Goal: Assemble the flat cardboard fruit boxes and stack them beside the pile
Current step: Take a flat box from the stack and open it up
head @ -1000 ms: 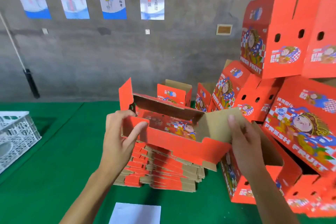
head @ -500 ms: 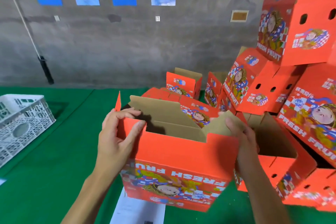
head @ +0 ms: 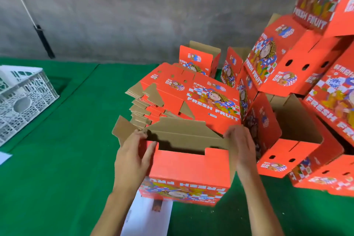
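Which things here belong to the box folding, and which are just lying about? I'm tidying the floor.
Job:
- box being folded, left hand and right hand gripping its two ends
- flat pile
- assembled boxes

Lying about:
- white crate
- paper sheet
- black-handled pole against the wall

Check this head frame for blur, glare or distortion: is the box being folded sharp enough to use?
Head view: light is even and soft, with no glare. The held box shows motion smear in its lower print; left hand and right hand are slightly soft. Wide-angle bending tilts the stacked boxes at right.
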`<state>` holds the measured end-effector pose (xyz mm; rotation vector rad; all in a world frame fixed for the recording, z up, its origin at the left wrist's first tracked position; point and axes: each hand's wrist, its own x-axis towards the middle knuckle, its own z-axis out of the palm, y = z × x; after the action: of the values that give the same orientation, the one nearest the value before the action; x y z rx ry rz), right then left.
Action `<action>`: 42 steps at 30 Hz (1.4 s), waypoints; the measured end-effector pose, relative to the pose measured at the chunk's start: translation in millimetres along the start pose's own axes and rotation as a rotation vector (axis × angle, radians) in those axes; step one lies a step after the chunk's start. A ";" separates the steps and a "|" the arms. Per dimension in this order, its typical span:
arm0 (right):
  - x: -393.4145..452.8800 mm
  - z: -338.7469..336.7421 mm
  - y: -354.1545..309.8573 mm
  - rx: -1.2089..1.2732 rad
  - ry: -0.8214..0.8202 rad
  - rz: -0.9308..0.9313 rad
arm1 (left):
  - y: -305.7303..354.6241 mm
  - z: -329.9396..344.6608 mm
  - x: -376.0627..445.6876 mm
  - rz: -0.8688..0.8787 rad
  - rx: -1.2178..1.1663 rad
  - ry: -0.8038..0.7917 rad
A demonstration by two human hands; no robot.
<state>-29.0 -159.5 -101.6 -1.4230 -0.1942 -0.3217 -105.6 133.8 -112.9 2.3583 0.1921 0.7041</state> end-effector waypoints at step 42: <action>0.5 51.4 -9.2 -0.424 -0.083 0.179 | -1.9 9.1 -32.1 0.168 -0.295 -0.092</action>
<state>-28.6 -109.8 -85.5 -1.8610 -0.0653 -0.1599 -127.7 120.3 -133.9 2.1321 -0.1434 0.6512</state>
